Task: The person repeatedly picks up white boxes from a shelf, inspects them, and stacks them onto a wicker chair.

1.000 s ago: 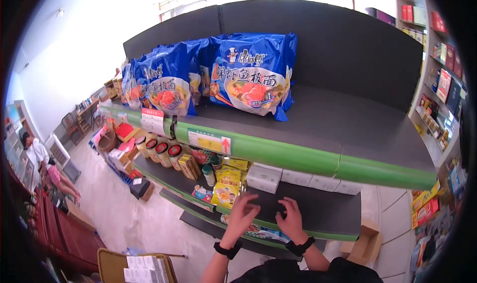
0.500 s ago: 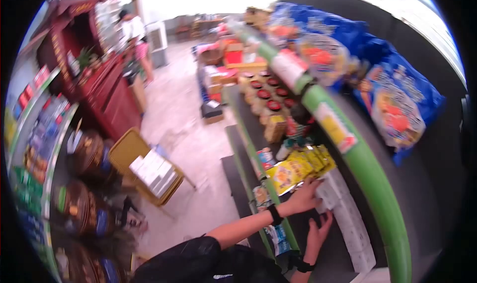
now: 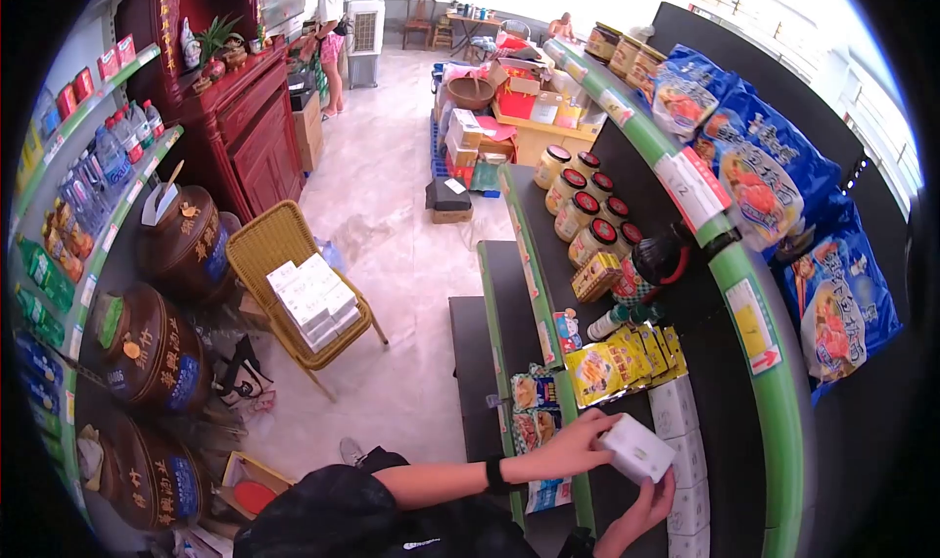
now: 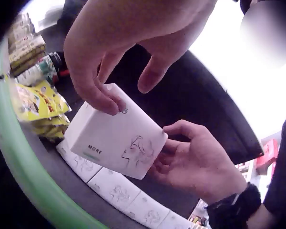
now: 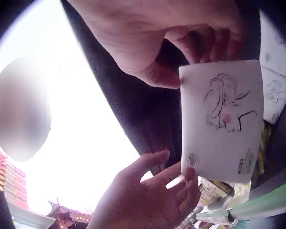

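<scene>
A white box, with a line drawing of a face on its side, is held tilted between both hands above a row of similar boxes. My left hand has fingers curled over one end, its thumb standing off the box in the left wrist view. At the opposite end my right hand grips the box, thumb at one edge and fingers behind. Yellow packets lie beside the row on the dark shelf.
Above, a green-edged shelf holds blue noodle packs. Jars with red lids stand farther along the lower shelf. A wicker chair carries white boxes, near brown urns. A person stands at the back.
The head view has swung toward the aisle and steadied. Half a second ago my hands were at the row of white boxes; now they hold one box raised above it.
</scene>
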Demonstrator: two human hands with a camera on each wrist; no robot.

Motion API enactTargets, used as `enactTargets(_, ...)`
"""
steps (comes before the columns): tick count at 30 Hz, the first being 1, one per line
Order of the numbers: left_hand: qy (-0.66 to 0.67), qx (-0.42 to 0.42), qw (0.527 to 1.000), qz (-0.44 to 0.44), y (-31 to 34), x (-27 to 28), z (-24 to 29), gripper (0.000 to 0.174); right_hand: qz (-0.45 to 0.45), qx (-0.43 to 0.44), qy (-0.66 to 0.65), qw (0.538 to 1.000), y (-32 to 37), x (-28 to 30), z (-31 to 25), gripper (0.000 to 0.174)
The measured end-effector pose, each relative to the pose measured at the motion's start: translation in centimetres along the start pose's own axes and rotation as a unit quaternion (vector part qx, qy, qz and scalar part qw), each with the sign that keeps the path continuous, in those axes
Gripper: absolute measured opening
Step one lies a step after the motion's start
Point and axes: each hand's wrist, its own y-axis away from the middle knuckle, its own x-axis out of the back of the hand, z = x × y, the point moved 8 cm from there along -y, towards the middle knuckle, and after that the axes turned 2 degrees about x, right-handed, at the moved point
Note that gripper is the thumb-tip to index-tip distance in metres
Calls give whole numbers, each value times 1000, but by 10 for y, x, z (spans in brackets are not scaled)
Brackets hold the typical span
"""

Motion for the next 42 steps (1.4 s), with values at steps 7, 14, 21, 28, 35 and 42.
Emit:
enactTargets(7,71,109,989,75,83,107,-50,48,-140,66,58,986,55,-125,-5,35)
enactTargets(14,182,214,925,256,182,247,-134,39,-317,-127,67,938,151,-276,66,46)
enactTargets(21,198,241,854,417,310,377,-149,42,-397,-264,17,879,293,-398,146,49)
enactTargets(28,243,226,796,507,380,454,-160,41,-555,-285,44,780,346,-498,128,63)
enactTargets(35,284,174,770,543,398,540,-166,40,-629,-325,57,704,366,-615,106,61)
enactTargets(42,271,165,772,550,384,676,-160,48,-655,-318,-2,685,368,-790,134,58)
